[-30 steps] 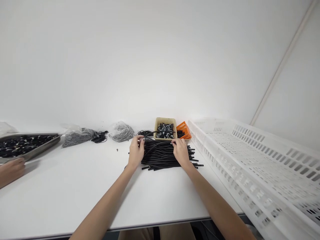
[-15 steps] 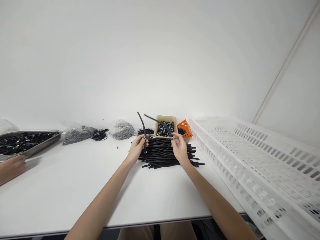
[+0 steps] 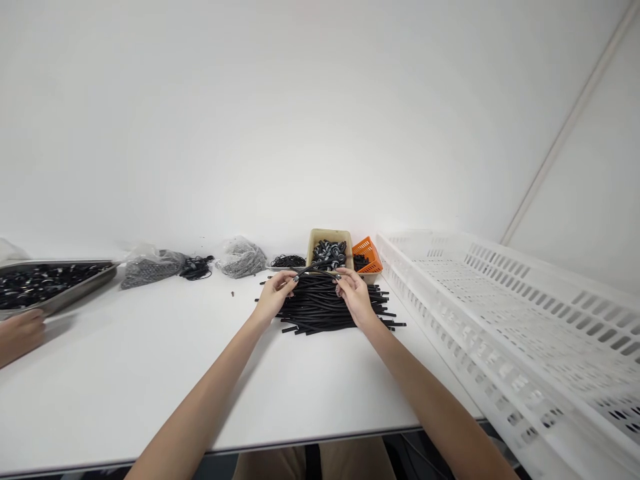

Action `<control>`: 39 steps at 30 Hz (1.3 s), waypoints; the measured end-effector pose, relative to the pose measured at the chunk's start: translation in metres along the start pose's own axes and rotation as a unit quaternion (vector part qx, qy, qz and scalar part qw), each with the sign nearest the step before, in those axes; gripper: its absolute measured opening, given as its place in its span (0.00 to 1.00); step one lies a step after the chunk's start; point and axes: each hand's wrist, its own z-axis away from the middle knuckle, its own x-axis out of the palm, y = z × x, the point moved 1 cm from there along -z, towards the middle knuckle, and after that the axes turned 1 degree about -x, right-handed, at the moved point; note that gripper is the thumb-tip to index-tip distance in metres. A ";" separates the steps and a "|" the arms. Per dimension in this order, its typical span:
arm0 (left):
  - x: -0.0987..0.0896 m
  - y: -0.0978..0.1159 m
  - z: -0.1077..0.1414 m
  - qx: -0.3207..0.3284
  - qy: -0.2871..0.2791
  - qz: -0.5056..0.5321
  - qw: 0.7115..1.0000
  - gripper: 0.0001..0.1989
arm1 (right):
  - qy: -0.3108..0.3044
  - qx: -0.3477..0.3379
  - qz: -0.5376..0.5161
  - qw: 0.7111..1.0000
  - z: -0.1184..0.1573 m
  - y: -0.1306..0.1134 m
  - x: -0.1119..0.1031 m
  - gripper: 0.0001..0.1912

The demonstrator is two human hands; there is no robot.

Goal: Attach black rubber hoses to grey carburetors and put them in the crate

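My left hand [image 3: 275, 295] pinches the end of a thin black rubber tube. My right hand [image 3: 354, 295] has its fingertips closed on black tubing on the other side. Between them the held black tube [image 3: 320, 271] arches slightly, and a second dark length seems to run beside it. I cannot make out clearly which end sits in which hand. Just beneath lies a pile of black tubes [image 3: 315, 310], laid side by side on the white table [image 3: 175, 373].
Behind the pile stand a beige bin [image 3: 330, 235] of dark ring-like parts and an orange basket [image 3: 369, 257]. A white slotted crate [image 3: 465, 333] fills the right. Leftward are plastic bags [image 3: 243, 258], black cords [image 3: 197, 267] and a metal tray [image 3: 83, 291], with another person's hand [image 3: 23, 337] at it.
The two tubes, which stuck up and apart from my hands, now lie lower and across between them. My right hand has shifted slightly left and down.
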 end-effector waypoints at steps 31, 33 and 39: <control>0.010 -0.011 0.004 -0.114 -0.065 0.151 0.980 0.34 | -0.100 0.125 -0.139 0.977 0.009 0.007 0.002 0.19; 0.011 -0.009 0.006 -0.113 -0.087 0.168 0.975 0.37 | -0.109 0.117 -0.119 0.980 0.009 0.008 0.001 0.20; 0.010 -0.005 0.009 -0.073 -0.113 0.180 0.974 0.44 | -0.104 0.117 -0.100 0.983 0.010 0.006 0.003 0.19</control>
